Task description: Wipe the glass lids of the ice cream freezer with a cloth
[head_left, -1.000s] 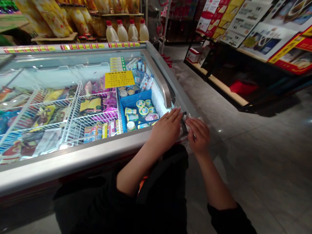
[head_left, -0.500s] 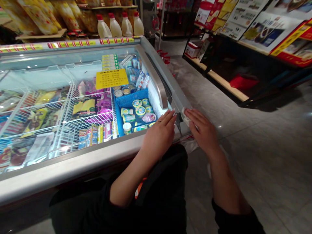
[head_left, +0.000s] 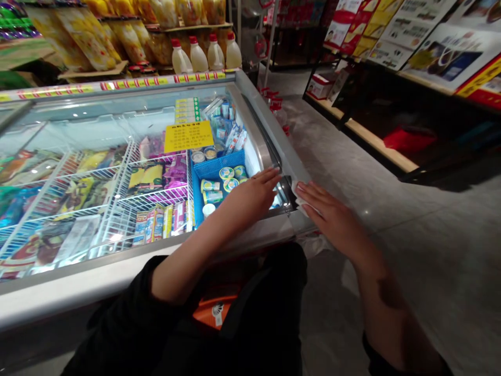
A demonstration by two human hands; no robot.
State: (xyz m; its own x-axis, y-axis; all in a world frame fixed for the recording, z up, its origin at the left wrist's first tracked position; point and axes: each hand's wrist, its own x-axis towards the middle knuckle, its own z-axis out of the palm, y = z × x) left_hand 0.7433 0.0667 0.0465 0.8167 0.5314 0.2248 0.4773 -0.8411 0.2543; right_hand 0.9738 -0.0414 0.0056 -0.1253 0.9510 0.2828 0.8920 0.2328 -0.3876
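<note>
My right hand [head_left: 332,216] presses a white cloth [head_left: 299,198] with its fingers onto the right corner of a chest freezer [head_left: 270,232]. The cloth lies mostly under the fingertips, beside a black corner piece. My left hand [head_left: 252,196] rests palm down with fingers stretched out near the end of the curved metal trim [head_left: 260,141], over the freezer's glass top. Nothing shows in it. Below the glass, ice cream cups [head_left: 230,184] sit in a blue basket [head_left: 213,166], partly hidden by my left forearm.
White wire baskets [head_left: 154,196] hold bagged goods. A yellow sign [head_left: 188,137] lies on the glass. White bottles [head_left: 199,56] and jars stand behind the freezer. Shelves of boxes [head_left: 399,34] rise at the right across the tiled floor [head_left: 415,230]. An orange object [head_left: 215,312] is below my arm.
The view has shifted, so the freezer sits further right and lower. My left hand has slid slightly up along the trim. The cloth has moved a little inward toward the black corner piece.
</note>
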